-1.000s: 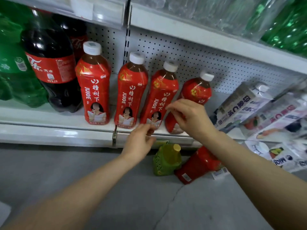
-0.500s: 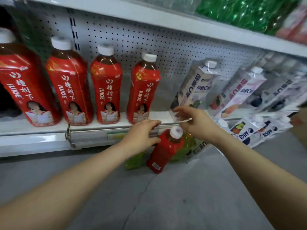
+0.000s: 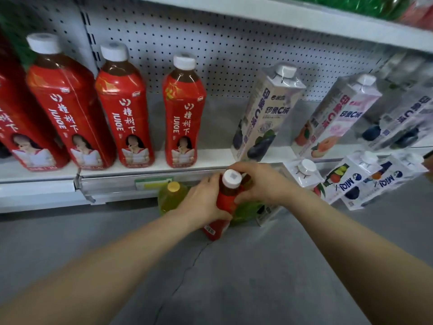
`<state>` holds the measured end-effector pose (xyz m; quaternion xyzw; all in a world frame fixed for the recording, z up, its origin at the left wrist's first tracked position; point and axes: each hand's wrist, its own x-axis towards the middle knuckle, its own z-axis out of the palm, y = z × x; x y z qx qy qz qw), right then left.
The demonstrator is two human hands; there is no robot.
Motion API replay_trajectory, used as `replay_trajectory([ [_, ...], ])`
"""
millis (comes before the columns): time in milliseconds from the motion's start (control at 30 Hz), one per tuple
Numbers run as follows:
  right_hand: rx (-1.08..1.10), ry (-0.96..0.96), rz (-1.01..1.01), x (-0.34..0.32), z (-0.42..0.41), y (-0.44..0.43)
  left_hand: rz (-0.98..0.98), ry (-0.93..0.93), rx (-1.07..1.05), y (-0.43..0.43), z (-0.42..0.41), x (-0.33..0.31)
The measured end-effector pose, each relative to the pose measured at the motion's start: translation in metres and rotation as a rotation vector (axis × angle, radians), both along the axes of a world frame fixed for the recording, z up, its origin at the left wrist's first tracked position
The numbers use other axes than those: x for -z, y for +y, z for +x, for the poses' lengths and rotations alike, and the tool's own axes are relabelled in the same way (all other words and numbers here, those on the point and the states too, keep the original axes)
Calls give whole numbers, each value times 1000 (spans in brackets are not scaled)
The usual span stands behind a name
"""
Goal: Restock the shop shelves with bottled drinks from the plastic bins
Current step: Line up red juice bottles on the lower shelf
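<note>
A red juice bottle (image 3: 225, 200) with a white cap stands on the grey floor just below the shelf edge. My left hand (image 3: 202, 202) grips its body from the left. My right hand (image 3: 260, 182) wraps its fingers round the neck and shoulder from the right. On the white shelf (image 3: 210, 158) above, several matching red juice bottles (image 3: 184, 113) stand in a row. To their right, a gap of bare shelf lies before the leaning cartons.
A yellow-green bottle (image 3: 172, 195) and a green bottle (image 3: 246, 211) stand on the floor beside the red one. White drink cartons (image 3: 267, 113) lean on the shelf at right; more cartons (image 3: 346, 179) lie lower right. The cracked grey floor (image 3: 210, 277) spreads in front.
Both hands have dropped from the shelf edge and closed round the red bottle on the floor. The view has shifted right along the shelf.
</note>
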<state>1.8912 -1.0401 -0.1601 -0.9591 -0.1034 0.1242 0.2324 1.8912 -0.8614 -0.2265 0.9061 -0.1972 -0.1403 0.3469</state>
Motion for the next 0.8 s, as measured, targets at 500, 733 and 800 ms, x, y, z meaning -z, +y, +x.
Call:
replay_trajectory([
  [500,252,-42,110,7,9,13,41,41,-77,-8,23,-4],
  [733,133,169,119,7,13,8,19,39,-92,-1,29,-7],
  [800,107,152,65,12,11,7,35,23,-67,1,28,-10],
])
